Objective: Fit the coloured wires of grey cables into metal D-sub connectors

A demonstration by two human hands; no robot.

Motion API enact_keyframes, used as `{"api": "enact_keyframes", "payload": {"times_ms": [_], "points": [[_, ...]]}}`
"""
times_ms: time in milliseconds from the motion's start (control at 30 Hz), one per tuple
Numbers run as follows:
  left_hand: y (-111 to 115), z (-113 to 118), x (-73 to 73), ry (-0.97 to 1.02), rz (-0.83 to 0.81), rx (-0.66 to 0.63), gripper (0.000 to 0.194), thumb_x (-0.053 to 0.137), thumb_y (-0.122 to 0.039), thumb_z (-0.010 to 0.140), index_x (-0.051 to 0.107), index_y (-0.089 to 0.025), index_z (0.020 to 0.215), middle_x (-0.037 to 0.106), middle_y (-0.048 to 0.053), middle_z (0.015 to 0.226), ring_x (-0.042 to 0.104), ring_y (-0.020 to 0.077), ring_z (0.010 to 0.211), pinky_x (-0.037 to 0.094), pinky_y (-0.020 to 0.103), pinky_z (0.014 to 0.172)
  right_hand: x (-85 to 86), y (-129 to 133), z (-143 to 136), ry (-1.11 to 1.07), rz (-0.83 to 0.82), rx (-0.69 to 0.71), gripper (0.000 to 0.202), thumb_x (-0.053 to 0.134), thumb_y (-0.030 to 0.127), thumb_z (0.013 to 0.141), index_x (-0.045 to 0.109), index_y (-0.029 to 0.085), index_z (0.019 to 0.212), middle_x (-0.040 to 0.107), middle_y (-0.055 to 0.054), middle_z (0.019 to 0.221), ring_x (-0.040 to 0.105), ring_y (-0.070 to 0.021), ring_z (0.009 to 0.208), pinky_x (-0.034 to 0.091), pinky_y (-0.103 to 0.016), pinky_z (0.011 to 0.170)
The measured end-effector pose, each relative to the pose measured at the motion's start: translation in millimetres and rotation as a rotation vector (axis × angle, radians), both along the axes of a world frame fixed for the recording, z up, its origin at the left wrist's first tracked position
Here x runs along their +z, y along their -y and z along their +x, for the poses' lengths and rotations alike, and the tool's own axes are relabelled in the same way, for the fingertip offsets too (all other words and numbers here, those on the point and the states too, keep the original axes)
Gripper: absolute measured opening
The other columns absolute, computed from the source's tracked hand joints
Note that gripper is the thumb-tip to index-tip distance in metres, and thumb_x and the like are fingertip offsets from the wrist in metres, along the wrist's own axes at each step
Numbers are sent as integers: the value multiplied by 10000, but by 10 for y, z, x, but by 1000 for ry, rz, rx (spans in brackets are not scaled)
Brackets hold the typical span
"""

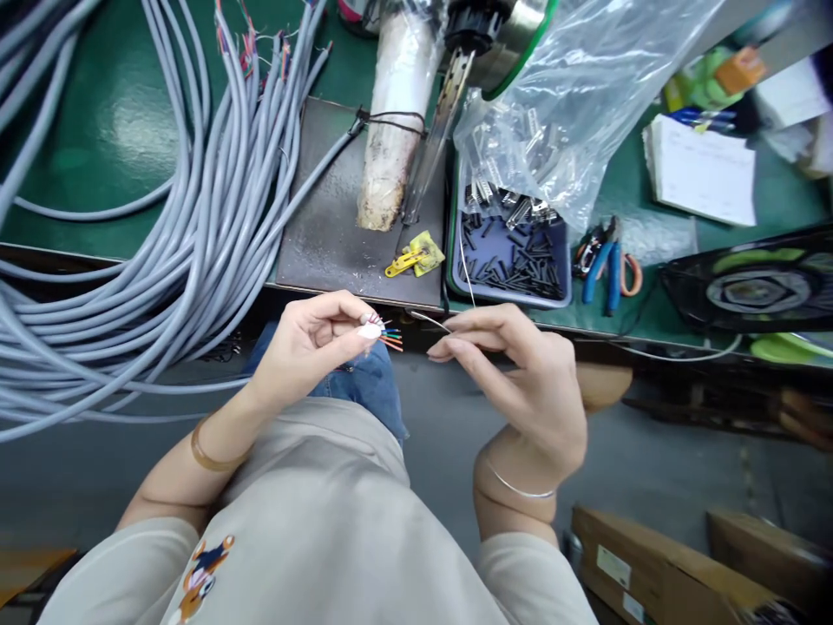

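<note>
My left hand [312, 347] is closed in a pinch on a small fan of thin coloured wires [392, 340], whose orange, green and blue ends point right past the thumb. The rest of these wires is hidden behind the fingers. Facing it, my right hand [524, 378] pinches a thin silvery solder wire [428, 320] between thumb and fingers. Its free end points left at the coloured wires, with a small gap between them. Behind the fingers, the strand rises past the blue tray [565, 276] towards the spool [530, 39].
Grey cables [195, 260] lie bundled at left. A white cylinder [396, 130] with a scorched end stands over a dark board [318, 234], beside a yellow clip-like piece [404, 261]. The tray holds black tubes and metal connectors. Blue-handled pliers [613, 273] and papers [703, 169] lie right.
</note>
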State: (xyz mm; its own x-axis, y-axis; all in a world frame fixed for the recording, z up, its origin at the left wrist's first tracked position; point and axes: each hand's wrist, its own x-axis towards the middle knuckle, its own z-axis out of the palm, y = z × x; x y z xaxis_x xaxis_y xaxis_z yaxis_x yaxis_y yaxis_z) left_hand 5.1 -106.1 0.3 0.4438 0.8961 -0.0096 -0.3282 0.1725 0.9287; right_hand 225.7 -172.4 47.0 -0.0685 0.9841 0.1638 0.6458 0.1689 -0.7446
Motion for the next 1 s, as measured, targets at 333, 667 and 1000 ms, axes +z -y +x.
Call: {"api": "enact_keyframes", "payload": {"times_ms": [333,667,1000], "points": [[-31,93,413,-42,243,-55,97,753,-148,781,701,-175,704,610,8,610,501,91,531,375,217,473,-331,-906,898,783,98,-704,140,529,260,909,642,219,980,690,-76,747,637,-258,688,449,-386,711],[-136,-1,-76,77,-346,247,201,793,-197,652,595,-168,674,560,-45,567,345,21,404,210,148,380,-459,-1254,1045,531,93,-461,72,621,229,851,587,245,790,684,-67,891,638,-242,836,510,-415,847],[-105,40,7,0,-257,154,187,860,-232,629,684,-171,645,596,-18,597,376,25,424,235,157,386,-503,-1123,987,296,147,-516,73,646,218,864,604,227,806,687,2,795,635,-154,765,501,-305,794]]}}
